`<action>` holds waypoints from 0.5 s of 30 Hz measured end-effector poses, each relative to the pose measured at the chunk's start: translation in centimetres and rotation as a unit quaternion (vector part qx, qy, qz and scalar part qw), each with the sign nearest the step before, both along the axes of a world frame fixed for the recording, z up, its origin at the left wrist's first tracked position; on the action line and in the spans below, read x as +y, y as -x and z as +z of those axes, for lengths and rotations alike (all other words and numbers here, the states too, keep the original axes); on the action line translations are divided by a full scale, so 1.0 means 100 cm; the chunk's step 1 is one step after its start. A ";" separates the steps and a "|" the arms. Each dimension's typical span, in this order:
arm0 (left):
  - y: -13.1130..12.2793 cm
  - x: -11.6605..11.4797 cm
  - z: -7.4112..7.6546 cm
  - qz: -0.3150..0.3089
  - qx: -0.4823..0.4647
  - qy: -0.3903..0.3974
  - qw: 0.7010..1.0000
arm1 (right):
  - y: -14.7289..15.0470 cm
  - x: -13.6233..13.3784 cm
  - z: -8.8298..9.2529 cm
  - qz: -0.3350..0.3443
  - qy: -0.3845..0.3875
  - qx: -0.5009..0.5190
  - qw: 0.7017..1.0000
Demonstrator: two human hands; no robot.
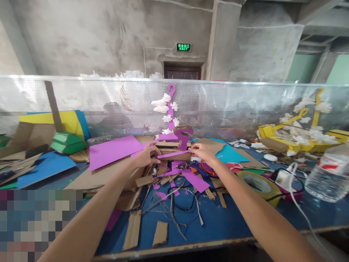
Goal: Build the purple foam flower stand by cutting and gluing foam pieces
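A narrow purple strip (174, 154) stretches between my hands along the front of a cardboard piece (171, 145). My left hand (148, 155) grips the strip's left end between thumb and fingers. At the other end, the fingertips of my right hand (201, 153) are pinched together on the strip. Just behind it stands a purple hook-shaped cardboard cutout (184, 139), its brown layered edge showing on top. Farther back rises a purple stem (171, 114) with a looped top and white tufts along it. Under my hands lie purple scraps (197, 181) and cardboard offcuts.
Purple sheets (114, 151) lie left, near a green box (67, 142) and blue board (46, 169). At right are a tape roll (257, 185), a white charger (283, 178) with cable, a water bottle (328, 173) and yellow pieces (289, 143). A perforated metal panel (218, 105) stands behind.
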State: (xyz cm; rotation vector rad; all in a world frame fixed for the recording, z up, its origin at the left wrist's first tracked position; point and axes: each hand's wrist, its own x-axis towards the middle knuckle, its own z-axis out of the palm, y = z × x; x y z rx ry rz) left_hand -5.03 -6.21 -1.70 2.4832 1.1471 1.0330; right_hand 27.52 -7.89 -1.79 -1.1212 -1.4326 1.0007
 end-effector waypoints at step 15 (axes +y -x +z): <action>0.002 0.005 -0.002 0.025 0.039 -0.036 0.998 | -0.002 0.008 -0.007 -0.013 0.006 0.024 1.000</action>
